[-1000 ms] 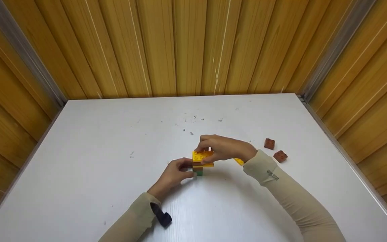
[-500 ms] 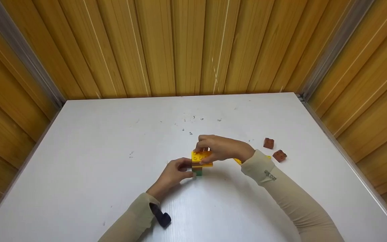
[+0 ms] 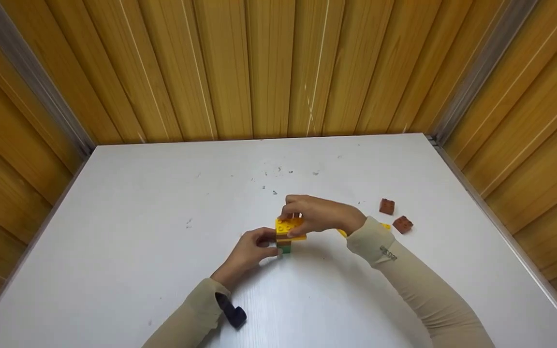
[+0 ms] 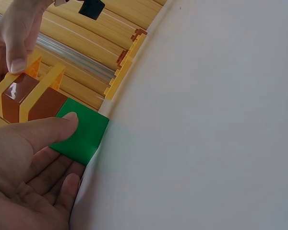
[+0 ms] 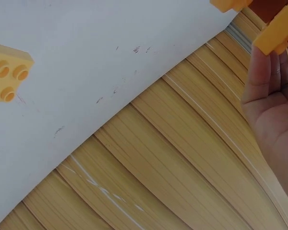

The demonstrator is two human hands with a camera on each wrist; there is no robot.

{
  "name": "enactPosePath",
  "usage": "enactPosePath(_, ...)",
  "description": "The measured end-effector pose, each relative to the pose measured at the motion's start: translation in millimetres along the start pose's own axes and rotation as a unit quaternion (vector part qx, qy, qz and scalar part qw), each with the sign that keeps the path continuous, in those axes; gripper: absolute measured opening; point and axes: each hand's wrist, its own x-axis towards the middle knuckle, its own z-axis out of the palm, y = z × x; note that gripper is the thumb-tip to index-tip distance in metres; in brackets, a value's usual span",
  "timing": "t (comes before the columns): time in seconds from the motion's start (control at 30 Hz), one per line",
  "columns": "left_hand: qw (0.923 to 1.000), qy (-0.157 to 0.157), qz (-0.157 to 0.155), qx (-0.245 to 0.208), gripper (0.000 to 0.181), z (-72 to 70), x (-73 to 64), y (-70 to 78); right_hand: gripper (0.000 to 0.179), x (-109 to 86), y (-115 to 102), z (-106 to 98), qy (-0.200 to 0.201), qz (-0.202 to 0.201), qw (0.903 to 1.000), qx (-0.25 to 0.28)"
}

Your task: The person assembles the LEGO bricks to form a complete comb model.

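Observation:
A stack of toy building bricks stands near the middle of the table. Its base is a green brick (image 4: 92, 134), followed by a brown brick (image 4: 48, 105), a yellow plate (image 4: 28, 103), another brown brick (image 4: 20, 91) and a top yellow plate (image 3: 284, 226). My left hand (image 3: 243, 251) pinches the base from the left, thumb on the green brick and fingers behind it. From above and the right, my right hand (image 3: 322, 213) grips the top yellow plate, thumb at its near edge and fingers at the far side. Its palm hides part of that plate.
Two loose brown bricks (image 3: 387, 206) lie on the white table (image 3: 162, 193) to the right. A separate yellow plate (image 5: 9, 72) lies partly behind my right wrist. Wood-panelled walls (image 3: 269, 67) border the table at the back and sides.

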Motion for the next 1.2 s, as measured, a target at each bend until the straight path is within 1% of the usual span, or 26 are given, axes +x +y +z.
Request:
enactPosePath(0.3,1.0000,0.002,-0.007,-0.001,0.042,-0.1,-1.3,0.5,0.033,0.3,4,1,-0.002,0.006,0.9999,0.010)
enactPosePath(0.43,1.0000,-0.001,0.001,-0.007,0.041,0.2,-0.9,-0.5,0.034,0.5,5,2,-0.005,0.011,0.9998,0.017)
enactPosePath(0.57,0.9999,-0.002,0.009,-0.011,0.041,-0.2,-1.0,-1.2,0.036,0.6,4,1,-0.013,0.014,0.9998,0.011)
enactPosePath(0.73,0.9999,-0.003,0.005,-0.014,0.040,-0.5,-2.2,-0.5,0.036,-1.3,2,-2,-0.015,0.004,0.9998,0.009)
enactPosePath(1.0,0.9999,-0.005,0.001,-0.013,0.040,-0.3,-1.2,-1.1,0.038,-6.5,6,-2,0.003,-0.042,0.9991,0.008)
enactPosePath(1.2,0.9999,-0.002,-0.008,-0.013,0.041,-0.6,-1.0,0.4,0.039,-10.0,8,-4,0.006,-0.031,0.9993,0.019)
